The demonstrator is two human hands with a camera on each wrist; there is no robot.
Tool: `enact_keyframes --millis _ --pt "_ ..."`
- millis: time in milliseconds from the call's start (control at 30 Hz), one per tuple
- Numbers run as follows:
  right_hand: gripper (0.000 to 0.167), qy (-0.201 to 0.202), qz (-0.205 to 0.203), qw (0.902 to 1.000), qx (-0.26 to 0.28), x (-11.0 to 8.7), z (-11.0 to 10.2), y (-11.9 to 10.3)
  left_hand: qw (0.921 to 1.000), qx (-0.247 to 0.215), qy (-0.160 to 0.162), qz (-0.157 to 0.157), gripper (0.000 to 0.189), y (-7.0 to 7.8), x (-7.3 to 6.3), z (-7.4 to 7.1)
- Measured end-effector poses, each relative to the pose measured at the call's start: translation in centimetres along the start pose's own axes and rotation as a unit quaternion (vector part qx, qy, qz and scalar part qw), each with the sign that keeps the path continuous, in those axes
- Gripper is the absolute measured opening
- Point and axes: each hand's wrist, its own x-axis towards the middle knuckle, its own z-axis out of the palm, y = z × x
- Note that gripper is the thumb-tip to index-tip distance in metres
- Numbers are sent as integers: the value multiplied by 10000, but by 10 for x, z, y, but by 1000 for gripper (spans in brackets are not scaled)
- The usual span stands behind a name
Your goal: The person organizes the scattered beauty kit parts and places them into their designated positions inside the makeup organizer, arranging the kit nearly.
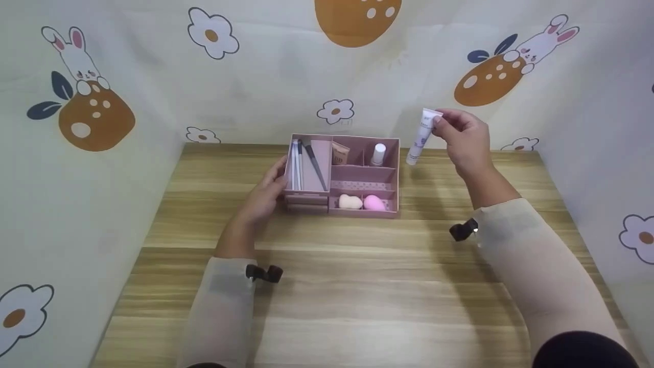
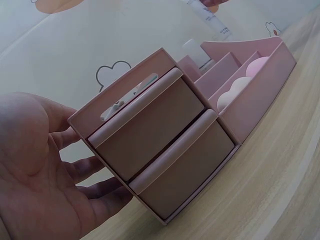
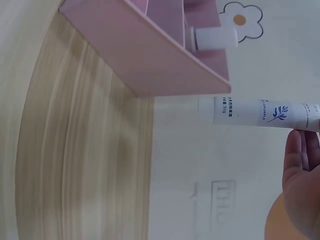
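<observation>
A pink desktop organizer (image 1: pixel 364 176) stands toward the back of the table. My left hand (image 1: pixel 263 197) touches its left side, the fingers fairly straight along the wall in the left wrist view. My right hand (image 1: pixel 466 140) pinches a white squeeze tube (image 1: pixel 420 138) by its flat end, cap down, in the air just right of the organizer. Brushes (image 1: pixel 306 166) lie in the organizer's top left tray. Behind the divider are a beige tube (image 1: pixel 340 153) and a white-capped bottle (image 1: pixel 378 154). A cream sponge (image 1: pixel 350 202) and a pink sponge (image 1: pixel 374 203) sit in the front compartments.
Two drawers (image 2: pixel 175 155) are closed at the organizer's front left. The wooden table (image 1: pixel 357 286) reaches back to a patterned wall covering (image 1: pixel 265 87), which also rises at both sides. Dark wrist cameras (image 1: pixel 264 273) stick out from both sleeves.
</observation>
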Motion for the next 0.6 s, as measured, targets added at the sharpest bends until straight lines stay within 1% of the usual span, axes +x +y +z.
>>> enact_keyframes --millis 233,400,600 --pt "27 -112 -142 9996 208 -6 16 -13 9998 -172 25 -27 58 -2 1 0" --pt "25 -158 -186 9995 212 -10 29 -18 9998 -177 44 -1 57 -2 2 1" --pt "25 -235 -166 9995 133 -14 44 -20 9996 -271 69 -69 56 -2 1 2"
